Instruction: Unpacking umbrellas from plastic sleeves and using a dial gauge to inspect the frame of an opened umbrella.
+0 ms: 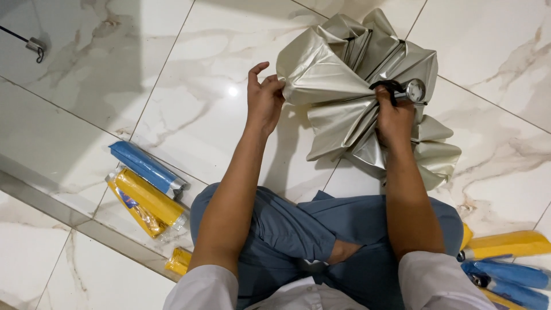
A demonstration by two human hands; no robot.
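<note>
Both hands grip the silver umbrella point(344, 86): left hand point(264, 100) pinches a fold's edge, right hand point(393, 117) closes around the strap beside it.

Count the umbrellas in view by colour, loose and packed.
Silver, loose, held by the left hand and right hand: 1 silver umbrella
Blue, folded: 3 (blue umbrella)
Yellow, folded: 4 (yellow umbrella)
Total: 8
</note>
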